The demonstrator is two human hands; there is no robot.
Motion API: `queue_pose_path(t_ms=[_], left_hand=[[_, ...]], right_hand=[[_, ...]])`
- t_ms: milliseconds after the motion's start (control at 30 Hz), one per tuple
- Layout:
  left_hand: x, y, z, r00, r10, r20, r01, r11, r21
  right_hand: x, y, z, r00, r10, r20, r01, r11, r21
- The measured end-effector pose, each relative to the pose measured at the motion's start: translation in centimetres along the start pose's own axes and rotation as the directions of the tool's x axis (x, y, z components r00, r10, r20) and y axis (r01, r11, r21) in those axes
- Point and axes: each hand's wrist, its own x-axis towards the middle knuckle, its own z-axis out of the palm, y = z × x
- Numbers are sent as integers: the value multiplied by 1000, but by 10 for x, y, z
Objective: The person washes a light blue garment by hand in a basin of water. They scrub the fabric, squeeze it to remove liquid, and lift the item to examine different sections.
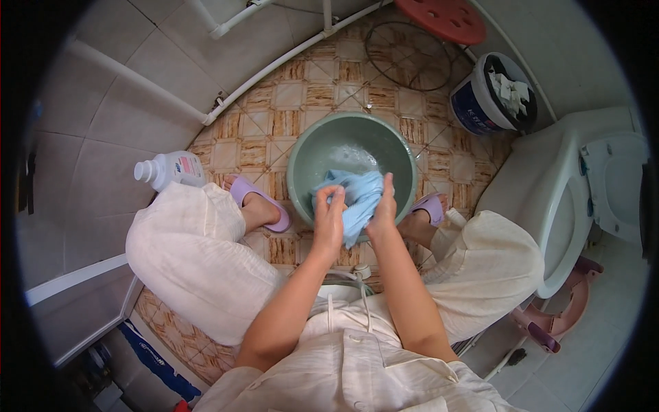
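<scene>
A bunched light blue cloth [358,194] is held between my two hands over the near part of a green basin [302,137]. My left hand [329,218] grips the cloth from its left side, fingers curled and the thumb up. On the other side my right hand [384,206] presses against the cloth, its fingers partly hidden behind the fabric. One end of the cloth hangs down between my wrists. Sudsy water [357,156] shows in the basin beyond the cloth. The basin stands on the floor between my feet.
Left of the basin lies a white bottle [170,170]. A toilet [559,199] with its lid raised is on the right. Farther back are a bucket of waste [473,103], a red stool [443,19] and a wire ring [410,88]. White pipes [274,69] run along the wall.
</scene>
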Motion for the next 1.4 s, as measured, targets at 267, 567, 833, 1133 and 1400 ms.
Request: queue_pose_path(t_ms=[267, 567, 833, 1133, 1400], left_hand=[[-25, -9, 9, 952, -182, 246, 201, 978, -54], [22, -13, -27, 673, -455, 583, 739, 455, -497], [22, -49, -12, 852, -381, 359, 523, 658, -542], [3, -31, -12, 788, -305, 535, 603, 558, -570], [15, -4, -20, 964, -149, 220, 196, 958, -211]], right_hand=[[3, 35, -52, 877, 337, 342, -400, 907, 134], [-54, 19, 4, 939, -244, 242, 336, 804, -490], [-22, -7, 13, 875, -451, 176, 245, 97, -965], [-48, 25, 12, 639, -528, 559, 535, -216, -817], [-18, -17, -12, 835, -314, 452, 539, 631, -558]])
